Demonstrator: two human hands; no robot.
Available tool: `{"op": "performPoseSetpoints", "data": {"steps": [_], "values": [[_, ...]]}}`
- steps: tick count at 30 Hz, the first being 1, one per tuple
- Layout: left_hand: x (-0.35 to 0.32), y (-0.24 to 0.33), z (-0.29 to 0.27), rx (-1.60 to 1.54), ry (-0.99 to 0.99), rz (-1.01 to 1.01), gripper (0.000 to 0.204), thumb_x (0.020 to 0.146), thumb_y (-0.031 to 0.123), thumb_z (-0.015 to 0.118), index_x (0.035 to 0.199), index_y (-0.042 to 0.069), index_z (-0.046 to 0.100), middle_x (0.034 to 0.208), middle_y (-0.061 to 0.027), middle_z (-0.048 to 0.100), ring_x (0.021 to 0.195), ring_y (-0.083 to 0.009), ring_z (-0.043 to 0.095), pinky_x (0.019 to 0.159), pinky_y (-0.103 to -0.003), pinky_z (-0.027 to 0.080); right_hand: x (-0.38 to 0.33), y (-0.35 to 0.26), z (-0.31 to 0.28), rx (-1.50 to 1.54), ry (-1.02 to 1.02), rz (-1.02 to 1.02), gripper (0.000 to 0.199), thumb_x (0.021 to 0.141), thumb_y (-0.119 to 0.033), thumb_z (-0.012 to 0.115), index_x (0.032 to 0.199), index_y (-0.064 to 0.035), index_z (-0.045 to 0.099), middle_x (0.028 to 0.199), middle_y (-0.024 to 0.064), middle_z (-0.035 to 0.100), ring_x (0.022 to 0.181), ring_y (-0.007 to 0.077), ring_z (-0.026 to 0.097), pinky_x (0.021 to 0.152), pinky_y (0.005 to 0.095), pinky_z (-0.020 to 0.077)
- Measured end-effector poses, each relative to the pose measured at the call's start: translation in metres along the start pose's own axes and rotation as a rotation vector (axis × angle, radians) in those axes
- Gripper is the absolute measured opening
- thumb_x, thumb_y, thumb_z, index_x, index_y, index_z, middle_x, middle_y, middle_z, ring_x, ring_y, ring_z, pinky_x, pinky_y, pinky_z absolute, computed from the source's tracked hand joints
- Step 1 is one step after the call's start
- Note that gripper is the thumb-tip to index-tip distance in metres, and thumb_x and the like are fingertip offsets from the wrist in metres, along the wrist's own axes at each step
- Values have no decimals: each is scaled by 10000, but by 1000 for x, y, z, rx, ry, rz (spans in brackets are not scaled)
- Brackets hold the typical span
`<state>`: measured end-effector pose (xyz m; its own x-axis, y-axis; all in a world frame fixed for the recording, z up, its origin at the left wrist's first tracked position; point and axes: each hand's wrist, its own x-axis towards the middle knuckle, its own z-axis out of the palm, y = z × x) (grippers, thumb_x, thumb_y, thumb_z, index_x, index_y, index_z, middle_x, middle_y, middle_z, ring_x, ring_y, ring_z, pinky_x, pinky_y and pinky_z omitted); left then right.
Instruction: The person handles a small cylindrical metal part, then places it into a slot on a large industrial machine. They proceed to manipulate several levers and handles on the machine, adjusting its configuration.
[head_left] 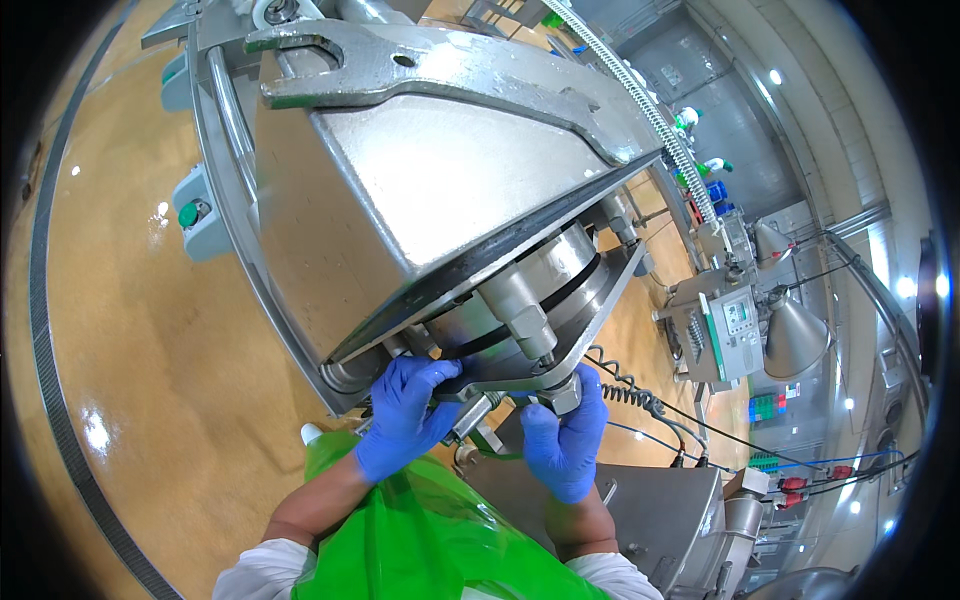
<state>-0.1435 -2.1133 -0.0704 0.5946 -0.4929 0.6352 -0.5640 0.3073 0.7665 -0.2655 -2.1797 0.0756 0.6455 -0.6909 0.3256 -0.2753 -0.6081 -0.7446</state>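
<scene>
While the big steel hopper (420, 190) is hanging tilted above, the left hand (403, 415) is closing around a metal clamp handle (470, 415) under its base plate (590, 320), and the right hand (566, 440) is gripping a large nut (562, 396) beside it.

The hopper (440, 190) is filling the upper middle of the frame; both hands (405, 415) are sitting just below it, left of the control box (735, 335).

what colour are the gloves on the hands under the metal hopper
Blue, both the left hand and right hand, in the head view.
</scene>
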Motion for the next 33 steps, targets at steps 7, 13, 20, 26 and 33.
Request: {"op": "performPoseSetpoints", "data": {"steps": [7,13,20,26,33], "values": [[9,-16,16,150,84,243,432,626,368,824,884,143,561,716,-25,543,607,-217,547,562,-349,414,13,-1,-12,-438,-1,-319,471,715,-201,798,1037,32,545,799,145,633,646,281,623,584,351,488],[17,-17,14,132,130,273,435,627,378,831,872,147,556,670,-14,523,562,-210,515,571,-335,375,22,-9,-24,-613,-24,-452,388,692,-171,780,970,6,576,712,116,609,558,255,586,519,332,450],[20,-14,13,158,125,264,394,591,265,832,841,146,552,686,-19,528,575,-210,527,567,-337,390,10,-2,-19,-359,-117,-320,402,722,-255,789,925,16,572,670,90,577,549,216,560,521,315,439],[25,-14,11,115,91,276,413,558,193,834,858,137,556,704,-24,543,564,-209,536,518,-325,406,27,-3,-13,-566,214,-546,502,625,-349,853,834,-38,519,776,104,540,638,250,525,568,374,407],[19,-17,14,105,91,210,416,614,331,832,864,144,559,710,-1,558,614,-192,548,554,-330,399,21,-23,-17,586,-320,617,520,888,-532,539,686,-53,507,573,20,472,505,163,470,480,278,374]]}}
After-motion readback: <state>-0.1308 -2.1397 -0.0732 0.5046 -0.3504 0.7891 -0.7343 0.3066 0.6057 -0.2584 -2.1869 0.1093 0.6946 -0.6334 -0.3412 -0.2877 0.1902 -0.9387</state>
